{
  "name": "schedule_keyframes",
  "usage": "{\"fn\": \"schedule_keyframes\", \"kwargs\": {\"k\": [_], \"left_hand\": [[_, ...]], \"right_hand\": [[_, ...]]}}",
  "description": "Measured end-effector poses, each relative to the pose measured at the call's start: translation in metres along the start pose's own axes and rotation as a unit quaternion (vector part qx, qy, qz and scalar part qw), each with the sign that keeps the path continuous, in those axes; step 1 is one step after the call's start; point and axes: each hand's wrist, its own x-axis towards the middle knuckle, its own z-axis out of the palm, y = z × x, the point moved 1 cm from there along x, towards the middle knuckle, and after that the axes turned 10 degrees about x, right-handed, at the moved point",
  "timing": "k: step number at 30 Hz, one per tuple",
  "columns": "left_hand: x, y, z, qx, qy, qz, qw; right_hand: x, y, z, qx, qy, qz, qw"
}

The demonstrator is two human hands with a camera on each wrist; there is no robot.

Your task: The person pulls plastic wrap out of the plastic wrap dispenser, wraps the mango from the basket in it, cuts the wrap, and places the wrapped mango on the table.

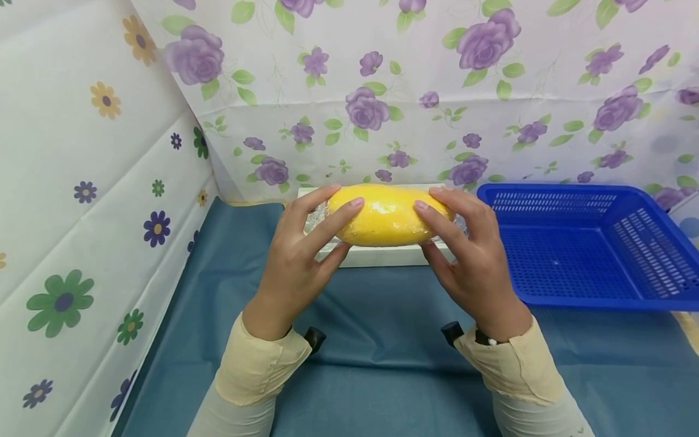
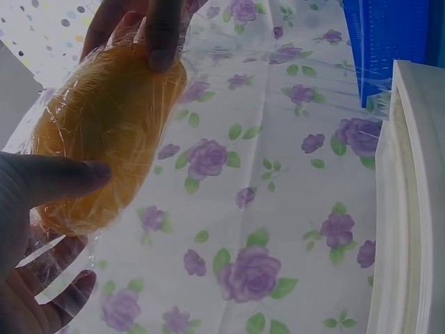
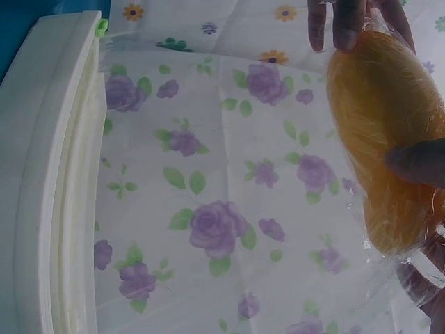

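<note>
A smooth yellow oblong fruit (image 1: 388,215), wrapped in clear cling film, is held up between both hands. My left hand (image 1: 295,261) grips its left end, fingers over the top and thumb underneath. At the other end my right hand (image 1: 474,267) grips it the same way. Wrinkled film shows over the fruit (image 2: 104,132) in the left wrist view, and sheer film stretches from there toward a white cling film dispenser (image 2: 421,209). In the head view the long dispenser (image 1: 382,257) lies behind and below the fruit, partly hidden by it and the hands.
A blue plastic basket (image 1: 562,300) with perforated walls stands right of the dispenser. Blue-green cloth (image 1: 377,388) covers the table. Flower-print sheeting (image 1: 327,73) hangs along the back, with more printed sheeting (image 1: 82,243) on the left side.
</note>
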Motion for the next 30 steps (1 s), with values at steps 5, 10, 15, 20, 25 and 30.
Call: {"fn": "schedule_keyframes", "kwargs": {"k": [5,10,15,20,25,30], "left_hand": [[0.001,0.001,-0.001,-0.004,0.0,0.002,1.0],[0.0,0.003,-0.001,-0.008,0.0,0.003,1.0],[0.0,0.003,-0.004,-0.009,-0.003,0.001,1.0],[-0.001,0.004,-0.008,-0.006,-0.016,-0.001,0.9999],[-0.002,0.007,-0.015,0.001,-0.041,-0.006,0.9991],[-0.004,0.009,-0.02,0.009,-0.079,-0.002,0.9969]], "right_hand": [[0.001,-0.002,-0.002,0.0,0.006,-0.002,1.0],[0.0,-0.003,-0.003,0.0,0.005,-0.002,1.0],[0.001,-0.005,-0.005,-0.001,0.001,-0.006,1.0],[0.003,-0.009,-0.008,-0.007,-0.025,-0.003,0.9997],[0.004,-0.012,-0.015,-0.003,-0.064,0.005,0.998],[0.0,-0.015,-0.023,0.008,-0.1,0.02,0.9948]]}}
